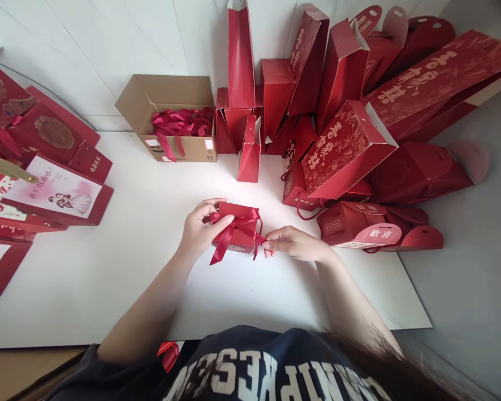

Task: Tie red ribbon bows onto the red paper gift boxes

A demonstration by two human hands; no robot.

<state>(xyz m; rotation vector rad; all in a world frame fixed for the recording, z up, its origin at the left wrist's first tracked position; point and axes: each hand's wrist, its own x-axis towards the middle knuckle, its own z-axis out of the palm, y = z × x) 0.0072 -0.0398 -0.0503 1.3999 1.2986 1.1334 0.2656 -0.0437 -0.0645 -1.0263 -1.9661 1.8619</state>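
Note:
A small red gift box with a red ribbon bow on its front is in the middle of the white table. My left hand grips the box at its left side, with the thumb lying on the bow. One ribbon tail hangs down at the lower left of the bow. With thumb and fingers pinched, my right hand holds the other ribbon tail out to the right. A twisted red cord hangs down the box's right edge.
Behind stands an open cardboard box filled with red ribbons. A small upright red box is beside it. Many red gift boxes are piled at the right, and more decorated boxes stand at the left on the white table.

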